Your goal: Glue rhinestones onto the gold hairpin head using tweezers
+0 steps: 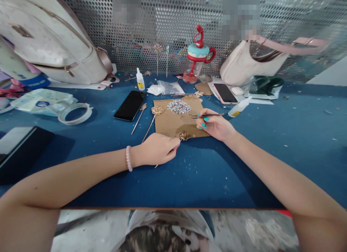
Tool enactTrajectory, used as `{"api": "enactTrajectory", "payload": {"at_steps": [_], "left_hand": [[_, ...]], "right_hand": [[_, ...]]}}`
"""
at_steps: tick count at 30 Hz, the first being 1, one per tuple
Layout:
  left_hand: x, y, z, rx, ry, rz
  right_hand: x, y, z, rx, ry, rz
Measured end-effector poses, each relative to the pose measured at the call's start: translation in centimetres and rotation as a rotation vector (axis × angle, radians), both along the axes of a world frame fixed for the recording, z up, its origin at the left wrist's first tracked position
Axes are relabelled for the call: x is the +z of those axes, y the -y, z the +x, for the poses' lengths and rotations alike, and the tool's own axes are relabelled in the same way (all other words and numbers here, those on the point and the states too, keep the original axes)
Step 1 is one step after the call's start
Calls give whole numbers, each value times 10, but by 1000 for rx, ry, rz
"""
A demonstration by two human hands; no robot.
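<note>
Left hand [161, 149] pinches a gold pin [184, 135] by its shaft, thumb and finger close behind the ornate head. Right hand [214, 125] grips tweezers [216, 115] pen-style. Tips look slightly apart; too small to tell if they hold anything.

Key relation: pin head is at the near edge of the cardboard [169, 125], just beyond the left fingertips, and lies left and nearer the body from the right hand. Left hand is the nearer one, already on it. Tweezer tips are over the right part of the board, farther out than the pin head and a bit right of it. Stone pile [179, 107] sits on the far half of the board, left and outward of those tips. Can't tell if the head touches the cardboard or hangs just above.

Pin long axis: diagonal, head pointing away and right, bare tail poking out under the left hand toward the body and left. Tweezers run nearly crosswise, tips left.

Second gold pin [157, 110] has its head on the board's left edge, shaft running toward the left hand. Dropper bottle [240, 107] on the surface [206, 187], just beyond the right wrist.
</note>
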State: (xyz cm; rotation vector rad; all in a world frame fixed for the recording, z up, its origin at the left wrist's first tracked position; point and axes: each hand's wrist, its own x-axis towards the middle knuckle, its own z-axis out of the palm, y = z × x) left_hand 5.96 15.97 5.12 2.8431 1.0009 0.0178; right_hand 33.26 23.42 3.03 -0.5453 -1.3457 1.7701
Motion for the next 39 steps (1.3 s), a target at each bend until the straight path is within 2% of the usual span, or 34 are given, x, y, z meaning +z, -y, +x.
{"api": "enactTrajectory", "payload": {"at_steps": [39], "left_hand": [[0,-2,0,-9,28,10]], "right_hand": [[4,2,-3,-39,49,-10]]}}
